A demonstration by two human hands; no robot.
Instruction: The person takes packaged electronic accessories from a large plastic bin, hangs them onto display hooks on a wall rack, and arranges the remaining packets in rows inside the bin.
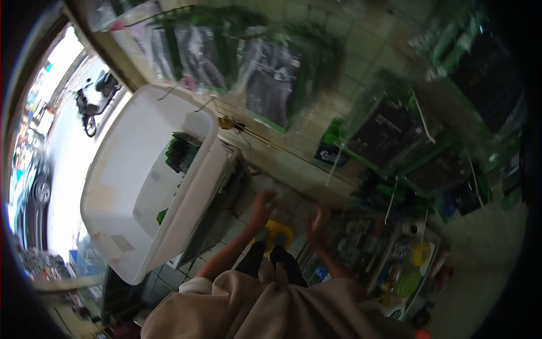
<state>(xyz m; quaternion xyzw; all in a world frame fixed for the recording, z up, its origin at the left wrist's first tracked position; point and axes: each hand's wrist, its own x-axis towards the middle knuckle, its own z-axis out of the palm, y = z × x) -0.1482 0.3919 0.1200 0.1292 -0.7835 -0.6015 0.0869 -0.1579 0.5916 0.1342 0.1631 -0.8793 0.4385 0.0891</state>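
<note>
My left hand (263,209) is raised in front of my body, near the right side of a big white plastic tub (186,226). Its fingers are loosely bent and apart, with nothing visible in them. My right hand (317,225) is up at about the same height, a short gap away, also blurred, its fingers curved and apart and no object showing. Inside the tub lie dark packets with green edges (182,151) and a small green piece (162,216). Below and between my hands, a yellow thing (278,233) shows on the floor by my feet.
Clear plastic packets with dark contents (271,82) hang along the tiled wall, and more dark packets (387,133) hang at right. Low on the right stands a shelf of containers (409,265). Through the doorway at left, a motorbike (90,107) and a car (36,192) are outside.
</note>
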